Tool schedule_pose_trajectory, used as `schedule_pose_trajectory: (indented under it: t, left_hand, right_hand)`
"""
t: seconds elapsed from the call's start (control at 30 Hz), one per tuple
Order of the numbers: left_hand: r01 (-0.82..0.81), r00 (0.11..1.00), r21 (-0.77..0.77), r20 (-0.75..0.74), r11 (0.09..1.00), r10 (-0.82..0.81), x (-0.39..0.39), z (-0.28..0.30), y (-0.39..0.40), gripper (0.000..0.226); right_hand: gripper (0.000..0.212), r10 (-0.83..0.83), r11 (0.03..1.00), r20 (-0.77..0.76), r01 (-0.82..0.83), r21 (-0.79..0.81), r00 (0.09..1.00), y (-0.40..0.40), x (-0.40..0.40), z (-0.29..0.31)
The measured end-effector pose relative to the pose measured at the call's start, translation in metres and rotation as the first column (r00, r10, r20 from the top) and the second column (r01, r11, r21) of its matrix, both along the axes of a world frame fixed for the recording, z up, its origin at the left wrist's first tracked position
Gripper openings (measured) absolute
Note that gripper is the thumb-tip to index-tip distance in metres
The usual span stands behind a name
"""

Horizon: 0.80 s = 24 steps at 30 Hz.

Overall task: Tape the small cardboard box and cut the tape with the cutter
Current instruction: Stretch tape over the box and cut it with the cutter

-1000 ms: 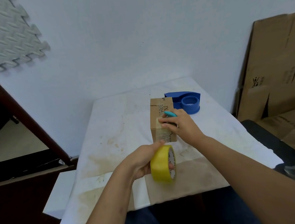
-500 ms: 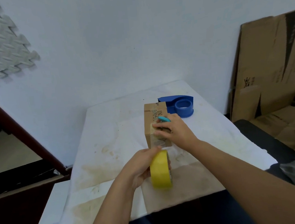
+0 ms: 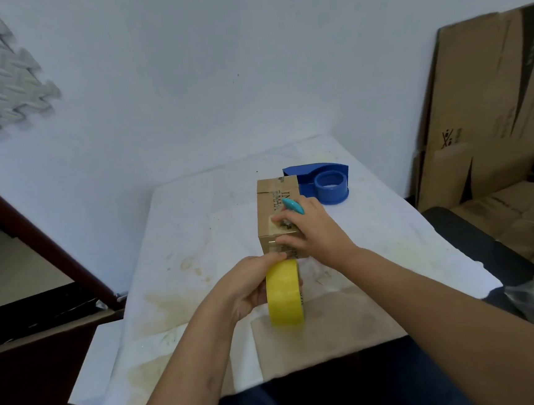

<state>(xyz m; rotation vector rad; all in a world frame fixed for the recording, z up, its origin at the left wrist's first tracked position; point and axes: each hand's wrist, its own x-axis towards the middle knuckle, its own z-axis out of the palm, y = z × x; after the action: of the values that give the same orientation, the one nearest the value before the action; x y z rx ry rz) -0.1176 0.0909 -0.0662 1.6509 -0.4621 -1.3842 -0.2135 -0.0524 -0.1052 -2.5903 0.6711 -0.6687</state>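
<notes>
A small cardboard box [image 3: 273, 201] stands on the white-covered table [image 3: 197, 234]. My left hand [image 3: 247, 288] grips a yellow tape roll [image 3: 284, 293] on edge just in front of the box's near face. My right hand [image 3: 313, 227] rests on the box's near top corner, fingers pressing on the tape there. A teal cutter [image 3: 292, 206] sticks out from between its fingers. The blade end of the cutter is hidden by the hand.
A blue tape dispenser [image 3: 325, 182] sits right behind the box. Flattened cardboard sheets [image 3: 490, 108] lean on the wall at the right, above a black seat [image 3: 476, 248]. A dark wooden frame [image 3: 37, 248] lies at the left. A brown paper patch [image 3: 328, 326] covers the table's near edge.
The tape roll has turned from angled to edge-on in my left hand. My right hand stays on the box with the cutter. The camera view has drifted slightly.
</notes>
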Motion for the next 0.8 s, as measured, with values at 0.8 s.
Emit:
schedule_pose_trajectory:
  t: [0.8]
  left_hand:
    - [0.004,0.997,-0.034,-0.072,0.999,-0.007,0.008,-0.013,-0.010,0.040]
  right_hand:
    - [0.035,-0.148,0.777,0.392,-0.139,0.615,0.908,-0.002,-0.026,0.035]
